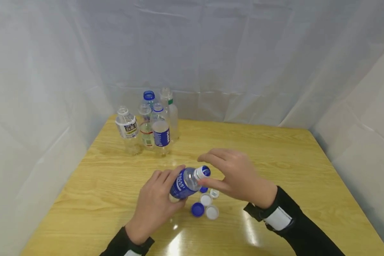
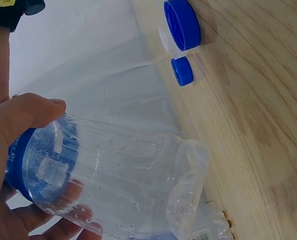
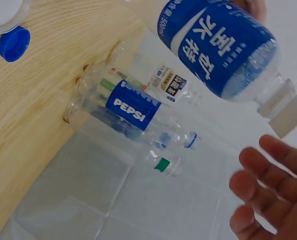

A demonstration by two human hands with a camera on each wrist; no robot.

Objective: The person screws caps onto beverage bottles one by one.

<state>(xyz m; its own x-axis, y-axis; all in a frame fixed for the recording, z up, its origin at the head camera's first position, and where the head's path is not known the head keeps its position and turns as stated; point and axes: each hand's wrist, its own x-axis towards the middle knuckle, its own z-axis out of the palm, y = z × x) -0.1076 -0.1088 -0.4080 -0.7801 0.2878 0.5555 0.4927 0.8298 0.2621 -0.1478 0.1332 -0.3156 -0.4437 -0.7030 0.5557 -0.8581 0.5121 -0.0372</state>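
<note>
My left hand (image 1: 156,199) grips a clear plastic bottle around its blue label (image 1: 178,187). The bottle (image 2: 118,170) is held tilted above the table, neck toward the right, and looks empty apart from droplets. A white cap with a blue top (image 1: 203,172) sits on its neck. My right hand (image 1: 238,174) hovers beside that cap, thumb and fingers spread apart around it. In the right wrist view its fingertips (image 3: 244,184) stand clear of the cap; whether the thumb touches the neck cannot be told. Below lie several loose caps, including a blue one (image 1: 197,209) and a white one (image 1: 212,212).
Several uncapped empty bottles stand grouped at the table's back left, among them a Pepsi bottle (image 1: 161,137), one with a white label (image 1: 128,129) and one with a green mark (image 1: 173,117). White sheeting (image 1: 211,64) surrounds the wooden table (image 1: 259,145).
</note>
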